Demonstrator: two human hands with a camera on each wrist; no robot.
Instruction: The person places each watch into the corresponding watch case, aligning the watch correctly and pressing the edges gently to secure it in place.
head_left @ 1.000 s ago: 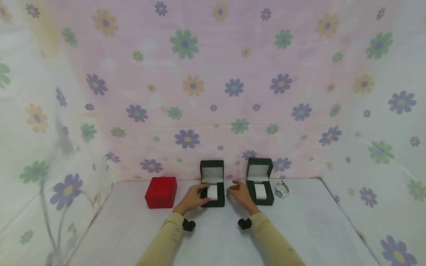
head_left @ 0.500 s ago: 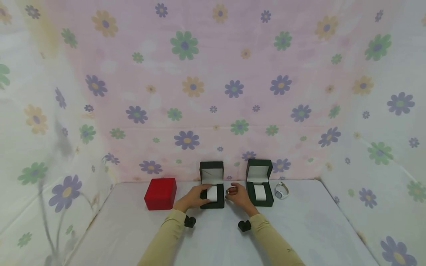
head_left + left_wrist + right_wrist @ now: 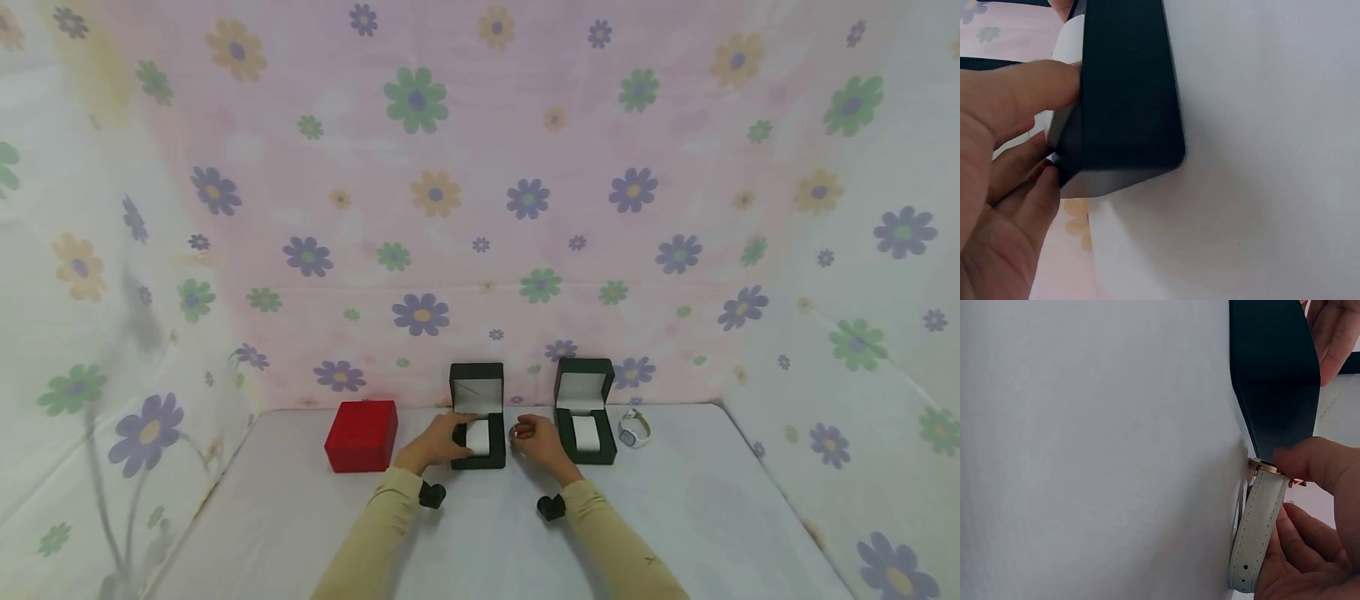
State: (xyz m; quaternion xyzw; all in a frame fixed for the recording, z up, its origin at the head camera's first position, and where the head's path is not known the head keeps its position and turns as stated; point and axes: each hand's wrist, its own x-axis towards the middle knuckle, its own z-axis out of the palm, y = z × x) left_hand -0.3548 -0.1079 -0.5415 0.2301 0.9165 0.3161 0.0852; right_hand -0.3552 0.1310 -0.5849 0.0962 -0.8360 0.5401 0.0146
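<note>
In the head view, my left hand (image 3: 435, 442) reaches over the left side of an open dark green watch box (image 3: 497, 442). Its thumb and fingers pinch the ends of the white cushion (image 3: 478, 437) inside. The left wrist view has the thumb across the box rim (image 3: 1129, 87), touching the cushion. Just right of that box, my right hand (image 3: 540, 443) holds a wristwatch (image 3: 1257, 531) with a white stitched strap and rose-gold case. Its thumb presses near the case, and the strap hangs in a loop beside the curled fingers. The watch face is hidden.
A second open green box (image 3: 596, 457) with a white cushion (image 3: 587, 434) stands to the right. Beside it lies a white watch (image 3: 628, 437) with a digital-looking face. A closed red box (image 3: 362, 436) sits at the left. A flowered cloth (image 3: 480, 325) hangs behind the table.
My left wrist has shifted slightly up and right, its fingers still on the cushion. The right hand stays nearly in place with the wristwatch, its fingers slightly more curled in.
</note>
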